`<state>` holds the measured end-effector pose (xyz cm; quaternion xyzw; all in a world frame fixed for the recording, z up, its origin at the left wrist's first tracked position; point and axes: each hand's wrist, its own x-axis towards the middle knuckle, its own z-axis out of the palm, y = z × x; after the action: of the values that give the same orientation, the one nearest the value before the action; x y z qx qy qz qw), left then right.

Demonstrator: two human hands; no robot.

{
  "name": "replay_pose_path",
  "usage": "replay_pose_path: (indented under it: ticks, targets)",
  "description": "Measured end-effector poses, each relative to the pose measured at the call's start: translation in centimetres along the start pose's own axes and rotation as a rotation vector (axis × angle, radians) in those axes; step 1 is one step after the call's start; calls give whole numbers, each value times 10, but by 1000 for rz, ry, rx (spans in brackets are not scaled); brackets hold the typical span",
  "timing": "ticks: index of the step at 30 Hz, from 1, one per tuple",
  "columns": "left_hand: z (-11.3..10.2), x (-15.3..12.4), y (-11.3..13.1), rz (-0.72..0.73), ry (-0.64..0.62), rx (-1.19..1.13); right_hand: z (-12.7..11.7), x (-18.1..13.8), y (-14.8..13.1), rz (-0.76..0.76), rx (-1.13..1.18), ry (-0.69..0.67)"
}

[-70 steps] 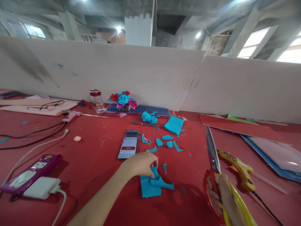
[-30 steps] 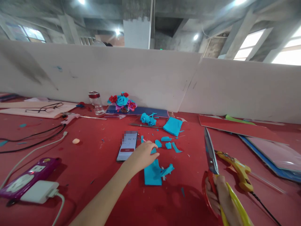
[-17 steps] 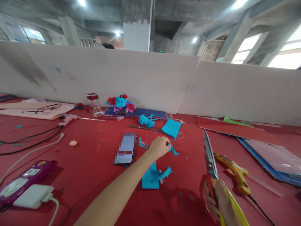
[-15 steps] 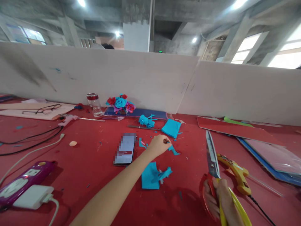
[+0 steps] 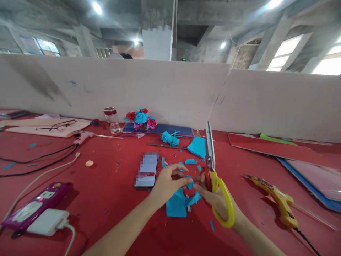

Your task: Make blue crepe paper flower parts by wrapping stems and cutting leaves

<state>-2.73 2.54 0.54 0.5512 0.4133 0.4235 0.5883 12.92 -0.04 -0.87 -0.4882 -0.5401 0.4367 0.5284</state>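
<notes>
Hands together just right of phone (image 5: pixel 146 170), low over red worktop (image 5: pixel 106 199). Left hand (image 5: pixel 169 182): thumb and forefinger pinched on blue scrap (image 5: pixel 190 185), remaining fingers loosely spread. Right hand (image 5: pixel 213 199): wrapped round red and yellow loops of scissors (image 5: pixel 210 153), blades together, pointing up and away; fingertips close to same scrap, contact not resolvable. Blue sheet (image 5: pixel 176 208) flat on worktop, right of phone and nearer, directly below scrap. Blue offcuts (image 5: pixel 190 161) right of phone, farther back. Yellow glue gun (image 5: pixel 277 201) far right of phone. Paper roses (image 5: pixel 141 117) behind phone, against white partition (image 5: pixel 160 92).
</notes>
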Motion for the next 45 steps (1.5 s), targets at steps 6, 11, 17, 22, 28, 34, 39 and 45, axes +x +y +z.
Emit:
replay_pose_path:
  ticks: [6, 11, 17, 22, 28, 34, 39, 45]
  targets:
    - [0, -8, 4, 65, 1, 122, -1, -4, 1, -58, 77, 54]
    - [7, -12, -3, 40, -16, 150, -5, -11, -11, 24, 95, 57]
    - [12, -15, -8, -39, -120, -61, -11, -10, 1, -159, -16, 38]
    - [12, -17, -5, 119, -77, 33, -12, -11, 5, -246, -27, 2]
    - [4, -19, 3, 196, -170, 282, -11, -14, 2, -264, -11, -67]
    - [6, -15, -2, 74, -85, 115, -12, -14, 6, -275, 34, -117]
    - [12, -13, -3, 49, -41, 49, -9, -12, 4, -266, 143, -72]
    - [11, -10, -8, 42, 18, 63, -6, -9, 1, -177, 66, 46]
